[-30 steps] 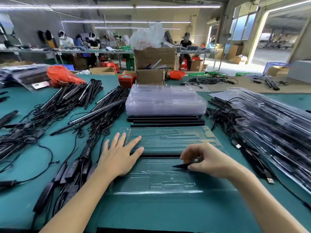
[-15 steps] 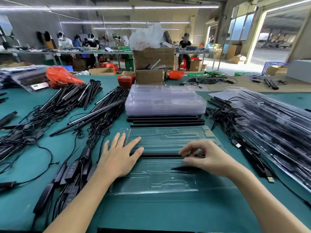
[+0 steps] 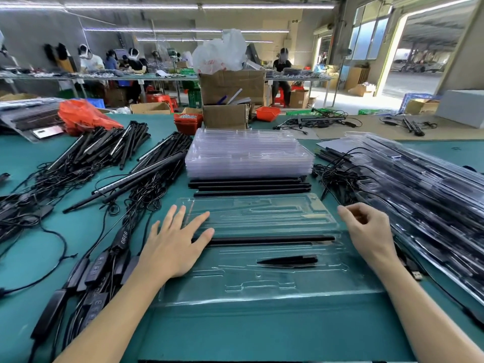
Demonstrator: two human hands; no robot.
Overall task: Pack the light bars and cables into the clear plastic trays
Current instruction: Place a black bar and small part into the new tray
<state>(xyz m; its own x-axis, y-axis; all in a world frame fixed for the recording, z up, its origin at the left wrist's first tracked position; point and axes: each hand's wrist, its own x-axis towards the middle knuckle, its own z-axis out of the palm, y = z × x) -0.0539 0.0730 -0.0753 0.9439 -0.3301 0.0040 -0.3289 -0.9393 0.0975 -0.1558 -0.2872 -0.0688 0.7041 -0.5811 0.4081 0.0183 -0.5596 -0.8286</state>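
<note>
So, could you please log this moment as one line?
left hand: flat on open tray | right hand: empty, above tray edge | tray: light bar, small black piece

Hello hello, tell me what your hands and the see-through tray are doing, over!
Left hand flat on clear tray, right hand empty, fingers loose. One light bar and a small black piece lie in it. Nothing blocking.

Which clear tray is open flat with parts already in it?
The open tray under the left hand, holding a light bar. The stack of empty trays sits behind it.
</note>
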